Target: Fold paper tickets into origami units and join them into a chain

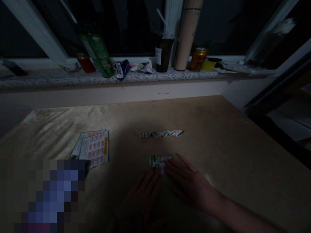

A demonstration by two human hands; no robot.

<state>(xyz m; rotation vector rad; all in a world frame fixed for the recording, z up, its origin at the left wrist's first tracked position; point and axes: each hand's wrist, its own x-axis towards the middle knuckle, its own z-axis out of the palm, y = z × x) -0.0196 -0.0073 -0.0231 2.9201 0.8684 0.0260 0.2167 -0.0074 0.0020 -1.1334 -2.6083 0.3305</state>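
Green-and-white printed paper (pixel 159 158) lies on the table (pixel 218 129) near me, its long side running left to right, at the fingertips of both my hands. Grip: released on both sides, fingers extended and laid fairly flat, neither hand clenched.

My left hand (pixel 143 189) comes in from the near side, fingers together and pointing far and slightly right, tips at the paper's near edge. My right hand (pixel 190 181) comes in from the right, fingers pointing left and far; its leading fingertips are at the near right corner, and its far-side finger stands apart from the others, just right of the paper. Light is poor and the near side is in shadow, so I cannot tell how firmly the tips press, or what the thumbs do.

Beyond the paper, well clear of my fingers, lies a creased printed strip (pixel 159 134), folded at angles along its length. To the left, printed sheets (pixel 94 149) overlap in a stack, rows of red and dark print showing.

Far side, on the speckled sill (pixel 184 76): a green package (pixel 102 56), a blue wrapper (pixel 122 68), a dark cup (pixel 163 56) with a straw (pixel 161 16), and a gold can (pixel 198 60).
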